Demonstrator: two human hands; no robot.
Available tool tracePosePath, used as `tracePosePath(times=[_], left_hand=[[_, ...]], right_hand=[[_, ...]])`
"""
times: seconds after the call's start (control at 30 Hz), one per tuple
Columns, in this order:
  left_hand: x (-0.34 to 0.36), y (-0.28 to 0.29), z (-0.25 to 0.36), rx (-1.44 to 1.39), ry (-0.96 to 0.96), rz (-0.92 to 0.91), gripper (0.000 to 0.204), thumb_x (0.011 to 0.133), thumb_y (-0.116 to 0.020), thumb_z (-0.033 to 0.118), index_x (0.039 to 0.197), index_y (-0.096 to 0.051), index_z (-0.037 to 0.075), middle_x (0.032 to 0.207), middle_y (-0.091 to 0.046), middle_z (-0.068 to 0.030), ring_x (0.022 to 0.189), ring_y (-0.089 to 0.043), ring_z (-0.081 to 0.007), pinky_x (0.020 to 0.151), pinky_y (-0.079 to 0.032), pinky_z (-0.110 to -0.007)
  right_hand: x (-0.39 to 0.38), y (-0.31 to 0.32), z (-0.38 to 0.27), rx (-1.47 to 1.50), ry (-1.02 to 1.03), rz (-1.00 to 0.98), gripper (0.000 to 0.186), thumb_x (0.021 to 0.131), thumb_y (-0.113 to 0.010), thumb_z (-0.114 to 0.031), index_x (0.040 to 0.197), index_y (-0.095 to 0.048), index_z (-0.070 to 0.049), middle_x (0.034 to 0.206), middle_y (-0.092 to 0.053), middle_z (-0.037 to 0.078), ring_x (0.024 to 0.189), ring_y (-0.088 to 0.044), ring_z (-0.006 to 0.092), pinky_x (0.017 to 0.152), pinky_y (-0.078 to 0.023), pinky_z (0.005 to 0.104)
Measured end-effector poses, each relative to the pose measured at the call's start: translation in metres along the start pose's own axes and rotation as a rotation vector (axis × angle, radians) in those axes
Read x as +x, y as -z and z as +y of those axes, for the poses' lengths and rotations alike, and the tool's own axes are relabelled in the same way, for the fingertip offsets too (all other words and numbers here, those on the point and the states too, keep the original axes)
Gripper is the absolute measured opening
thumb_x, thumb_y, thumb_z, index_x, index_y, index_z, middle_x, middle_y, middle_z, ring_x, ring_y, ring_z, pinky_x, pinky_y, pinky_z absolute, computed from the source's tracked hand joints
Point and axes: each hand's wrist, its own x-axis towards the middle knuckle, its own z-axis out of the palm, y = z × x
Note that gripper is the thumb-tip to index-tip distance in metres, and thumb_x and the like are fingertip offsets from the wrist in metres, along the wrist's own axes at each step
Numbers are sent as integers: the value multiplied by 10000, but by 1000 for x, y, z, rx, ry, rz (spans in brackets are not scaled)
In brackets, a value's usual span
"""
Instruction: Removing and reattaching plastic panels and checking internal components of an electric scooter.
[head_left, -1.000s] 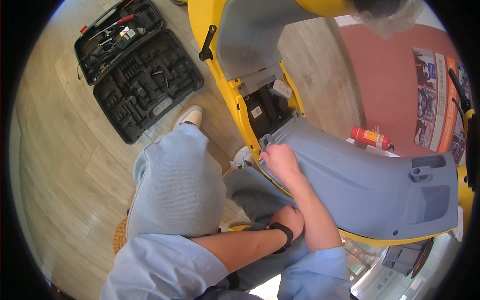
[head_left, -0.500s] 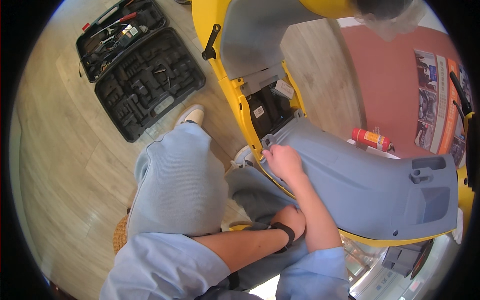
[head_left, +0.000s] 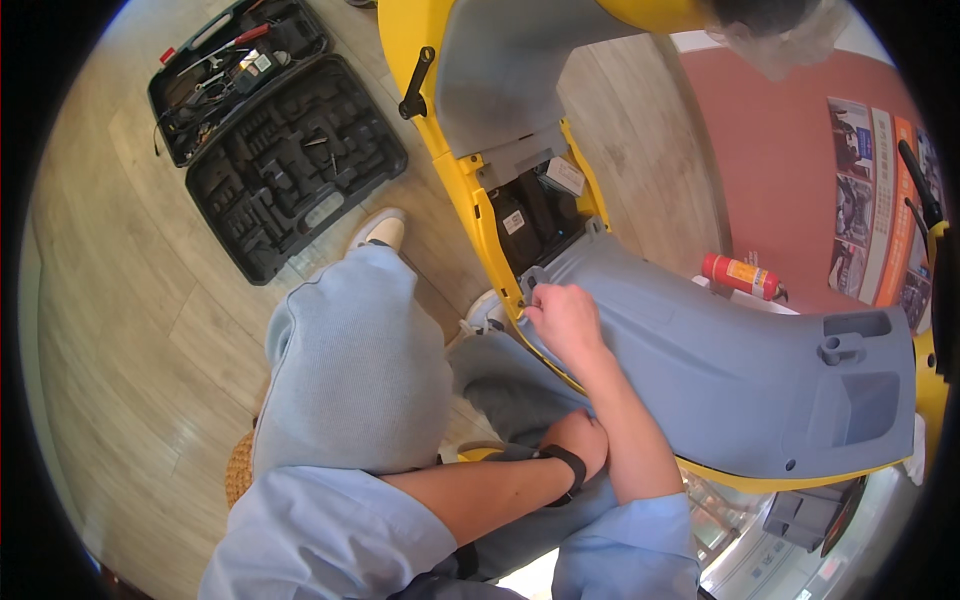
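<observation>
A yellow scooter body (head_left: 470, 190) with grey plastic panels stretches across the right half of the head view. My right hand (head_left: 566, 322) rests at the near corner of the long grey panel (head_left: 700, 350), beside the yellow side trim. Its fingers are curled and pinched at that edge; whatever is between them is hidden. Just past the hand lies an uncovered compartment (head_left: 545, 225) holding a black unit with a white label (head_left: 514, 222). My left hand (head_left: 577, 440), below a dark wristband, lies by my leg under the right forearm, its fingers out of sight.
On the wooden floor at the far left, a black tool case (head_left: 300, 165) lies open with tools in its upper half. A black footpeg-like lever (head_left: 417, 82) juts from the yellow body. A red fire extinguisher (head_left: 745, 277) is beyond the panel, near a reddish wall (head_left: 760, 160).
The whole view has shifted very slightly. My right hand stays at the panel's corner, its fingers turned a little; the left hand has not visibly moved.
</observation>
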Motion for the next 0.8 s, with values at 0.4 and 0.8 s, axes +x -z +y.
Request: tracePosePath(times=[0.4, 0.8], left_hand=[[-3, 2, 5, 4, 6, 37, 391, 900, -394, 288, 1048, -623, 8, 1054, -609, -260, 1040, -556, -408, 891, -439, -444], [-1, 0, 0, -27, -3, 28, 382, 868, -405, 275, 1037, -603, -4, 1072, -599, -275, 1036, -563, -417, 886, -450, -460]], right_hand=[[4, -8, 6, 7, -170, -239, 369, 909, -482, -309, 826, -680, -9, 841, -634, 255, 842, -603, 433, 799, -465, 504], [-2, 2, -3, -36, -23, -38, 159, 760, -677, -214, 767, -644, -59, 725, -643, 174, 754, -627, 368, 691, -496, 452]])
